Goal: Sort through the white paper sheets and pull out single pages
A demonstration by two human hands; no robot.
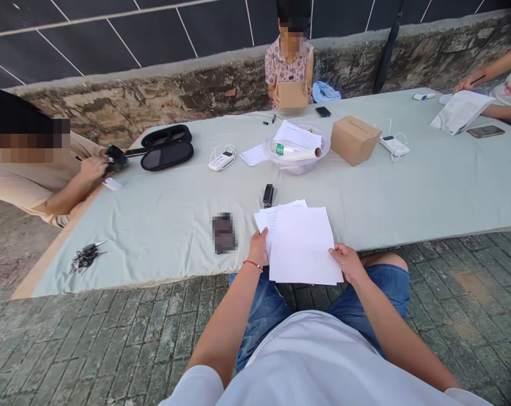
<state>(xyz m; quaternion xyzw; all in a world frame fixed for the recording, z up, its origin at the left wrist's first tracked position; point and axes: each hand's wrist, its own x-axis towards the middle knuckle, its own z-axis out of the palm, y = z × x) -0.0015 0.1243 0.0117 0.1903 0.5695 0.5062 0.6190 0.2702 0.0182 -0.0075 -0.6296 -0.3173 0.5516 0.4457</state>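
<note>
Several white sheets of paper [302, 245] lie at the table's near edge, partly overhanging it above my lap. The top sheet looks blank, and a printed sheet [272, 220] peeks out beneath it on the left. My left hand [259, 248] pinches the printed sheets at their left edge. At the right edge of the blank sheets, my right hand [347, 261] is closed with thumb on top. Just beyond the papers a black stapler [268, 195] rests on the cloth. To their left is a dark, blurred-out item [224, 233].
A clear plastic basin [298, 164] holds papers, a bottle and a roll. Cardboard box [355, 140], white power strips [222, 160], black case [167, 155] and keys [86, 257] sit on the cloth-covered table [412, 186]. Three other people sit around it, one holding a box [293, 95].
</note>
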